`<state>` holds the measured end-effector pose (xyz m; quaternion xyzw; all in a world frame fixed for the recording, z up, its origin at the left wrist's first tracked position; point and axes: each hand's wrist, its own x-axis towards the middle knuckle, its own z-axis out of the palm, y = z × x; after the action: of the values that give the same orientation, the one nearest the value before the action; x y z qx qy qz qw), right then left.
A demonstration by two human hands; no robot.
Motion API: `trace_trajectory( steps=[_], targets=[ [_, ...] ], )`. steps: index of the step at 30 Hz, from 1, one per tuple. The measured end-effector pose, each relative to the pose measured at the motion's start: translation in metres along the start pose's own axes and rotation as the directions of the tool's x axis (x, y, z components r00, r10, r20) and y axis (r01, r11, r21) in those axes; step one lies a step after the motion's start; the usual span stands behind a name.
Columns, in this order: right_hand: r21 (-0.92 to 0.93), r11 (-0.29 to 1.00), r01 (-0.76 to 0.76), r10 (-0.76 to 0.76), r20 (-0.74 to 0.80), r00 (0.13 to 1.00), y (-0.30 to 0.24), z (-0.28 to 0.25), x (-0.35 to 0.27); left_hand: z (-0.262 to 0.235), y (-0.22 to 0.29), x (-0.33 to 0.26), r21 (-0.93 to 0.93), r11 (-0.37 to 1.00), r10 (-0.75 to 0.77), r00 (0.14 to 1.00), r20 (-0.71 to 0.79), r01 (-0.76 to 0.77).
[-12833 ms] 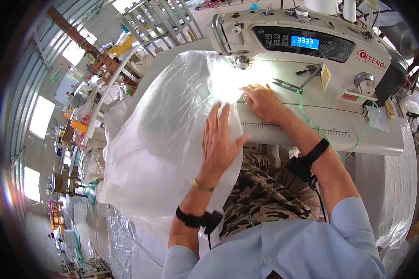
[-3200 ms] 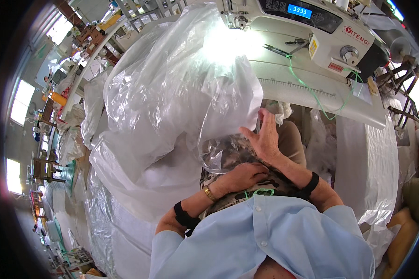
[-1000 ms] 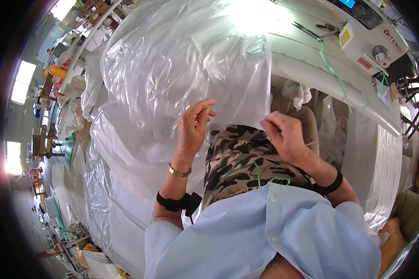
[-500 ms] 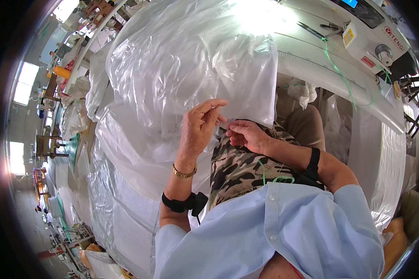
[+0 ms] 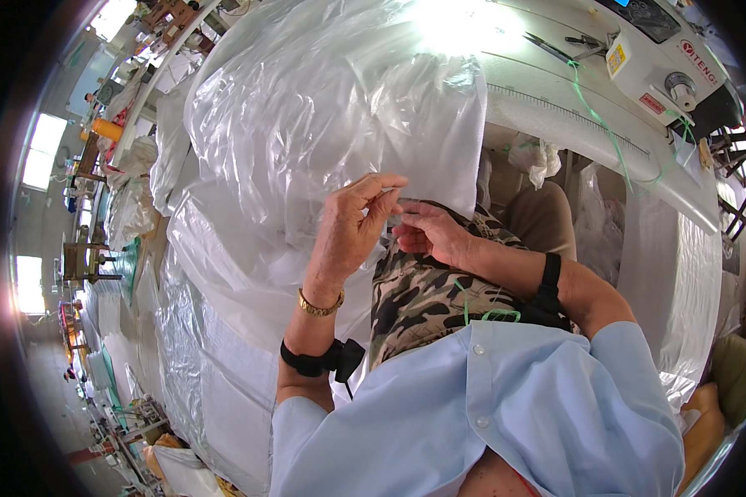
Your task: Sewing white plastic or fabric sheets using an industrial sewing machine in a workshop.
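Note:
Over my lap, my left hand (image 5: 355, 217) and my right hand (image 5: 433, 233) meet fingertip to fingertip. Thumb and forefinger of the left are pinched together, its other fingers bent. On the right, the fingers curl in toward the thumb. Whatever lies between the fingertips is too small or too hidden to name. Right beside and behind both hands hangs a large, shiny, translucent white plastic sheet (image 5: 307, 124), heaped in folds and spilling off the table edge. Its straight right border comes down close to the right hand.
A white sewing machine (image 5: 659, 79) stands on the table (image 5: 555, 103) at the far right, green thread (image 5: 593, 112) trailing from it. Black-handled tweezers or snips (image 5: 549, 48) lie nearby under a bright lamp. Crumpled plastic (image 5: 535, 160) hangs below the table edge. More sheeting (image 5: 215, 364) lies left.
The two hands have come slightly closer, the right fingertips rising to meet the left ones. The whole view has shifted a little. The sheet stays draped in much the same folds.

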<state>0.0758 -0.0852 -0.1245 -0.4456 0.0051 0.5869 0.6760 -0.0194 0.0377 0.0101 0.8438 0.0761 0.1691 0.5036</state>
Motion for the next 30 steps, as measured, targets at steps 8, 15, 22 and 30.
trace_trajectory(
  steps=[8,15,22,30],
  targets=[
    [-0.203,0.976,-0.081,0.086,0.013,0.996,-0.003,-0.01,-0.032,-0.014,0.007,-0.004,0.127,0.992,0.027,0.999,-0.03,-0.023],
    [-0.543,0.834,0.095,-0.11,0.005,0.994,0.006,-0.008,-0.031,-0.012,0.0,-0.006,0.151,0.988,0.025,0.999,0.025,-0.029],
    [-0.522,0.838,0.159,-0.126,0.098,0.987,0.009,0.004,-0.022,-0.012,-0.003,-0.006,0.149,0.989,0.019,1.0,0.018,-0.022],
    [-0.778,0.279,0.563,-0.348,0.465,0.814,-0.015,0.007,-0.07,-0.02,0.004,-0.009,0.325,0.942,0.017,0.982,0.19,-0.079]
  ],
)
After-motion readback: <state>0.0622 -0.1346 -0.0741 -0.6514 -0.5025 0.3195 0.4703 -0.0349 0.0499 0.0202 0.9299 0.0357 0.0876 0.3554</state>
